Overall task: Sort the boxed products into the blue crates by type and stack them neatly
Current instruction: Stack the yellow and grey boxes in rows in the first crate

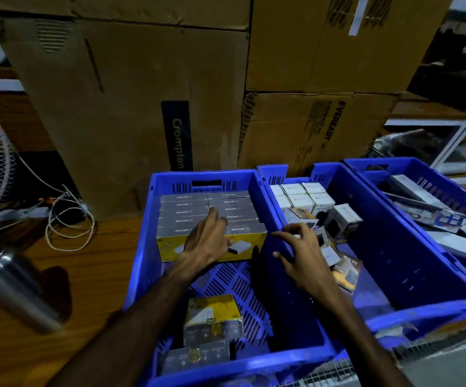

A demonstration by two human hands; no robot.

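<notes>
Resting loose on grey/yellow boxes [182, 230], L hand [208, 241]; R hand [300, 254] empty.

Three blue crates [257, 174] are sitting side by side across the lower frame. Ten grey-topped Lapcare boxes [182, 212] are showing in two columns in the left crate, two more boxes [212, 319] lying loose at lower centre. Six white boxes [301, 195] are standing in the middle crate. Two hands [208, 241] are reaching in.
</notes>
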